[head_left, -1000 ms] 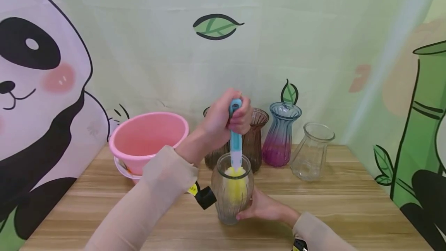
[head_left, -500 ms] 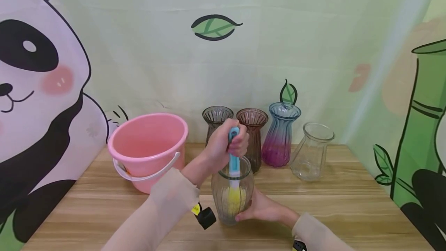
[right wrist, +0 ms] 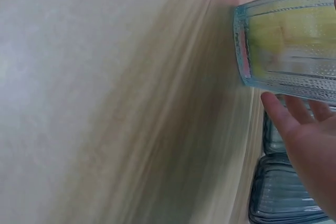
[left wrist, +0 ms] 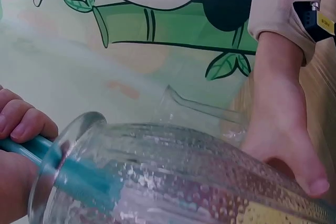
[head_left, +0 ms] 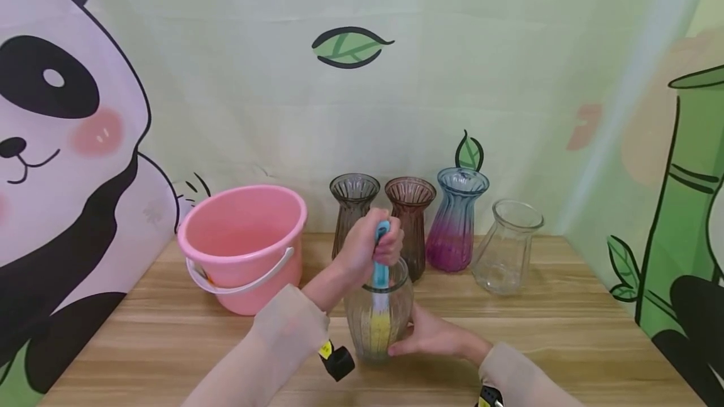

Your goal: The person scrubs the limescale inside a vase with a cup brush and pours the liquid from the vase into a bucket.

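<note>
In the head view, my left hand [head_left: 362, 249] grips the blue handle of a bottle brush [head_left: 381, 276], knuckles up. The brush stands upright inside a clear ribbed glass vase [head_left: 357, 316], and its yellow sponge head [head_left: 380, 329] shows through the glass near the bottom. My right hand [head_left: 432, 334] holds the vase low on its right side, thumb in front and the other fingers behind. In the left wrist view, the blue handle [left wrist: 86, 179] passes through the vase's rim. From the right wrist, the yellow sponge [right wrist: 294, 30] is visible near the vase's base.
A pink bucket [head_left: 240, 255] with a white handle stands to the left on the wooden table [head_left: 170, 338]. Along the back are a grey vase [head_left: 346, 222], a brown vase [head_left: 417, 231], a blue-purple vase [head_left: 452, 225] and a clear flared vase [head_left: 503, 256].
My left hand has moved down, taking the brush deeper into the vase, from the upper half to near the bottom. My right hand stays on the vase.
</note>
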`<state>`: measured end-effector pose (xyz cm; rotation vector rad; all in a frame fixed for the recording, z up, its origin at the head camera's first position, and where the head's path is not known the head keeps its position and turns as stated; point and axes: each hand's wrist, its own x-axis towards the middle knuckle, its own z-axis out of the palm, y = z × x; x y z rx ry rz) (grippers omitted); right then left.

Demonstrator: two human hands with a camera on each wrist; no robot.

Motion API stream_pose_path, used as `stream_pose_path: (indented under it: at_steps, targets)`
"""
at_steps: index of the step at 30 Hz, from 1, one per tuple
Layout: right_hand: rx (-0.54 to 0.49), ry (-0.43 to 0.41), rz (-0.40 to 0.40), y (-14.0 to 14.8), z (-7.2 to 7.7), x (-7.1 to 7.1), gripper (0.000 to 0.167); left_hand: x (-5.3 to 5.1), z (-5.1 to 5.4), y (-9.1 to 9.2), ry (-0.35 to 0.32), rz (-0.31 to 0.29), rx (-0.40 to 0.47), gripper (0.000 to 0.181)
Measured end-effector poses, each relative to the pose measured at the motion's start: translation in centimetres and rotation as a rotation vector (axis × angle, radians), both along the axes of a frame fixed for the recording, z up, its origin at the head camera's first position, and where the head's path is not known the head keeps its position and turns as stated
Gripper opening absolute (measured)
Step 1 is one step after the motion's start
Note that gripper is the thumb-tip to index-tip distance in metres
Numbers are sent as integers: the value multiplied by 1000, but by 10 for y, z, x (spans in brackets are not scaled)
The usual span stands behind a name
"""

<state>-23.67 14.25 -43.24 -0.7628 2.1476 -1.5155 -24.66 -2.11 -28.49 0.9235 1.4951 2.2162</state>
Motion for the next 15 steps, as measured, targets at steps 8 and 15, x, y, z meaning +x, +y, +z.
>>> stream_pose_path:
  at_steps: [8, 15]
  targets:
    - [26, 72, -58, -4, -4, 5, 85, 9, 9, 1, 12, -28, 0, 42]
    - [52, 109, -74, -5, -6, 5, 88, 15, 54, -7, 45, -96, 54, 41]
